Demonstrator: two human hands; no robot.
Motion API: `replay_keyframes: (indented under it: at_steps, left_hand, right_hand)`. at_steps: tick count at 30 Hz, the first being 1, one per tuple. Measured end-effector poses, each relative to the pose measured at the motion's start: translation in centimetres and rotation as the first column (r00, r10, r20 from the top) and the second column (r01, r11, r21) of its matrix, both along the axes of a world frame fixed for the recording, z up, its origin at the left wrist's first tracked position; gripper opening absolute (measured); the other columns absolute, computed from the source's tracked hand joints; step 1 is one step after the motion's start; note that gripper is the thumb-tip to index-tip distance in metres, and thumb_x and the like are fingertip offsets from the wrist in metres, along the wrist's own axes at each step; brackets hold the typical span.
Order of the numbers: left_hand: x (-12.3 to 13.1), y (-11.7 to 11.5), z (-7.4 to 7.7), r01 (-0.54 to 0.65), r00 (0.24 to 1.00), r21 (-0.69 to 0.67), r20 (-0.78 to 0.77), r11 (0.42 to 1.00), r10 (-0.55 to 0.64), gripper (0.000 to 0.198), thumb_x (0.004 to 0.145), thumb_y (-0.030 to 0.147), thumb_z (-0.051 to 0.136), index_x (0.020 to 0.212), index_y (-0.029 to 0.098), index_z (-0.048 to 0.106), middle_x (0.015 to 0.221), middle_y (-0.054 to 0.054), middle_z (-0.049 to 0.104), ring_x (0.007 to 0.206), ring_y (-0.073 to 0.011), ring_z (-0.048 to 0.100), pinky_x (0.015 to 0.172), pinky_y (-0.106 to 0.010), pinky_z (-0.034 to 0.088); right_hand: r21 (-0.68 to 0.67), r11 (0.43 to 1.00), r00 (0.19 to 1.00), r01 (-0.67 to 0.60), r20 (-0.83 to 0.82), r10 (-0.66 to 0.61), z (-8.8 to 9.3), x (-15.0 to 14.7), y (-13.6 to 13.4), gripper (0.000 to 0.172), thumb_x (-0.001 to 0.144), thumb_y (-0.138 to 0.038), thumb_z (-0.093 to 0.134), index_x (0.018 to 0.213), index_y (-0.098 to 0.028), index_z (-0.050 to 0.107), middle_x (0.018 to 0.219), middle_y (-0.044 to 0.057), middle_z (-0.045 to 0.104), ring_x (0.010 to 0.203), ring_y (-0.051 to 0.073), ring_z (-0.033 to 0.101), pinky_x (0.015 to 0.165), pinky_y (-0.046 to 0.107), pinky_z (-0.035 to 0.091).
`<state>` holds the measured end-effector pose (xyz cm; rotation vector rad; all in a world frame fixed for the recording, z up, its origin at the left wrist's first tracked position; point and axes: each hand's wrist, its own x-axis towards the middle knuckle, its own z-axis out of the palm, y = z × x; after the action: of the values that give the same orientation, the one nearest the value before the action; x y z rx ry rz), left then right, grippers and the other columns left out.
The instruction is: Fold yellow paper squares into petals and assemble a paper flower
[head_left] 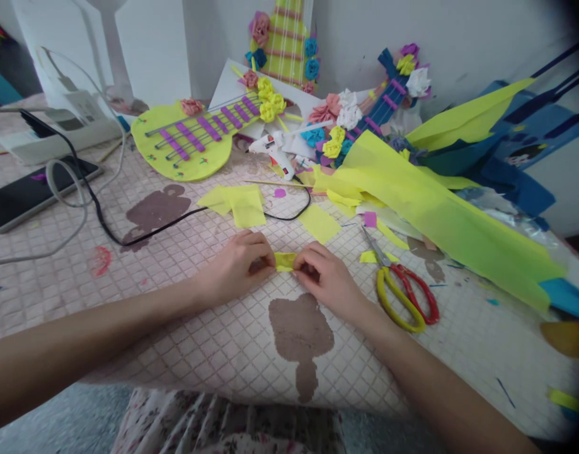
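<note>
A small folded strip of yellow crepe paper (285, 261) is stretched between my two hands, low over the table. My left hand (239, 265) pinches its left end between thumb and fingertips, and my right hand (329, 274) pinches the right end the same way. Just beyond the hands lie yellow paper squares (248, 207), some overlapping, with another yellow square (320, 222) on its own. Scissors (405, 287) with one yellow and one red handle rest to the right of my right hand, blades slightly apart, by a yellow scrap.
A white glue gun (276, 153) trails a black cord (176, 221) across the table. Behind stand paper guitars, one yellow (185, 148), trimmed with paper flowers. A long yellow-green crepe sheet (440, 221) spreads at right. A phone (38, 189) and power strip (67, 123) sit at left.
</note>
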<state>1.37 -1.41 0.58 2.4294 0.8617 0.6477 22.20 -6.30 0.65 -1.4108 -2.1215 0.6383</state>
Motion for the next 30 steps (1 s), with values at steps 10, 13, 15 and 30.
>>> replay_keyframes:
  at_steps: [10,13,15,30]
  left_hand:
    - [0.13,0.08,-0.19,-0.032,0.999,-0.018,-0.005,0.999,0.031,0.007,0.080,0.019,0.057,0.074,0.015,0.060,0.080,-0.004,0.057,0.081,-0.0177,0.051,0.074,-0.030,0.041]
    - [0.29,0.01,-0.07,-0.044,0.999,-0.006,-0.014,0.999,0.044,0.009,0.080,0.017,0.055,0.071,0.015,0.059,0.078,-0.004,0.057,0.079,-0.0174,0.051,0.074,-0.030,0.041]
    - [0.40,-0.04,0.01,-0.053,0.998,0.001,-0.024,0.999,0.053,0.011,0.080,0.016,0.054,0.070,0.015,0.058,0.076,-0.004,0.057,0.078,-0.0171,0.050,0.073,-0.031,0.041]
    - [0.68,-0.30,-0.44,-0.080,0.995,0.006,-0.054,0.997,0.080,0.008,0.080,0.018,0.055,0.073,0.015,0.058,0.080,-0.005,0.058,0.081,-0.0185,0.051,0.075,-0.032,0.040]
  right_hand:
    - [-0.016,1.000,1.000,0.004,-0.001,-0.004,0.27,-0.30,0.03,0.009,0.081,-0.012,0.054,0.076,-0.020,0.052,0.081,0.001,0.051,0.071,0.013,0.050,0.061,0.026,0.038]
    - [-0.017,1.000,1.000,0.016,0.006,-0.016,0.27,-0.42,0.04,0.009,0.081,-0.013,0.054,0.076,-0.020,0.052,0.081,0.001,0.052,0.072,0.014,0.050,0.062,0.026,0.039]
    - [-0.011,1.000,1.000,0.024,0.011,-0.024,0.22,-0.51,0.06,0.008,0.081,-0.014,0.054,0.076,-0.020,0.052,0.080,0.001,0.052,0.072,0.014,0.051,0.063,0.027,0.040]
    - [-0.003,0.997,0.997,0.076,0.021,-0.076,-0.09,-0.87,0.12,0.011,0.080,-0.013,0.054,0.074,-0.020,0.050,0.078,0.001,0.051,0.071,0.015,0.050,0.064,0.028,0.040]
